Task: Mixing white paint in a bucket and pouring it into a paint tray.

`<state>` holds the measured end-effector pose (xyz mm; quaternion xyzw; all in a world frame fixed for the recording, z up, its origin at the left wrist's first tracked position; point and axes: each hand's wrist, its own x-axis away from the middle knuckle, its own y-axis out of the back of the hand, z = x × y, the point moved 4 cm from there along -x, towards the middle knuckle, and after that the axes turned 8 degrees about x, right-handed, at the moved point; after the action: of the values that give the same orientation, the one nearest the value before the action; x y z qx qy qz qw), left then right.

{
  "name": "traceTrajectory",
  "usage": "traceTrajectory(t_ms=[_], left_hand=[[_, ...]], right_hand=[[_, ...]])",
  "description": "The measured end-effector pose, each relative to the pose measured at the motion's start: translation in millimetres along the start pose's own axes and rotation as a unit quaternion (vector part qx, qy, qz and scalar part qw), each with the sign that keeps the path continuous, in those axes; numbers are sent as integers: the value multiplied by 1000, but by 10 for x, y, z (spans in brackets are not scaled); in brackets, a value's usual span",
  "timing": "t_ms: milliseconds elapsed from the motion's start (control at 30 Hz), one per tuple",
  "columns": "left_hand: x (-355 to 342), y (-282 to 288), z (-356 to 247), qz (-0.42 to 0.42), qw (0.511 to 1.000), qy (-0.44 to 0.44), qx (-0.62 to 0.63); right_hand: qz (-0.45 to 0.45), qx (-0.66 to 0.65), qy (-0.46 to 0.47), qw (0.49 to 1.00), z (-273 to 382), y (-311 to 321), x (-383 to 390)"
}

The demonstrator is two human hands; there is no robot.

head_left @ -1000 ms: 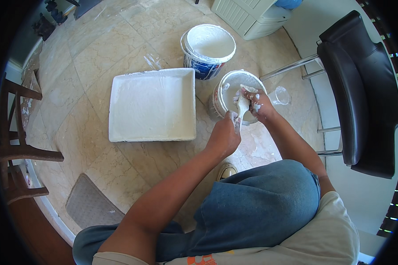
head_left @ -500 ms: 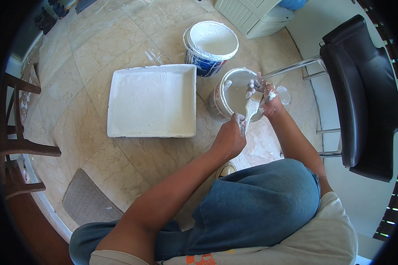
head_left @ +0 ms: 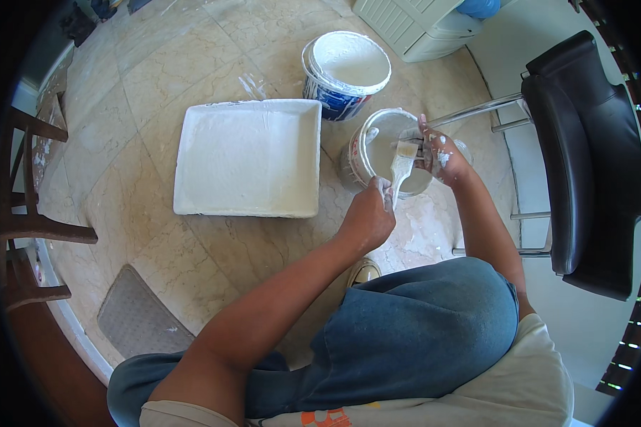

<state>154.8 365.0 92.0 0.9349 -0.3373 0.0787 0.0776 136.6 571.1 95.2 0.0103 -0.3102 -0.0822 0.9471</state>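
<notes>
My left hand [head_left: 367, 217] is closed around the lower handle of a paintbrush [head_left: 402, 169], white with paint, its bristles pointing away from me. The brush is held over a paint bucket [head_left: 354, 158] of clear plastic with a whitish, wet-looking inside. My right hand [head_left: 440, 153], smeared with white paint, is at the bucket's right side. Its fingers are apart and reach toward the bristles; whether they touch them I cannot tell. A white-coated paint tray [head_left: 249, 160] lies to the left of the bucket.
A blue and white bucket [head_left: 345, 75] with white paint inside stands behind. At right is a black chair [head_left: 580, 164] with metal legs. A wooden chair [head_left: 39, 231] and grey mat [head_left: 142, 317] are on the left. A cream plastic cabinet [head_left: 406, 28] stands at the back.
My right hand has loosened from around the bristles and shifted slightly right, its fingers spreading. The brush has turned a little more upright in my left hand. The view has shifted slightly.
</notes>
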Motion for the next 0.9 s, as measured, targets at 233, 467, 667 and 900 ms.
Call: traceTrajectory(t_ms=[233,467,667,900], left_hand=[[-85,-70,136,-23,995,9,97],[-26,-39,53,85,867,202,448],[-2,23,6,63,861,270,426],[-6,-30,92,65,958,163,226]], right_hand=[[177,-119,86,973,-122,-45,126],[167,-134,55,975,-71,-267,157],[99,-104,26,989,-188,-198,60],[115,-119,117,979,-166,-342,122]])
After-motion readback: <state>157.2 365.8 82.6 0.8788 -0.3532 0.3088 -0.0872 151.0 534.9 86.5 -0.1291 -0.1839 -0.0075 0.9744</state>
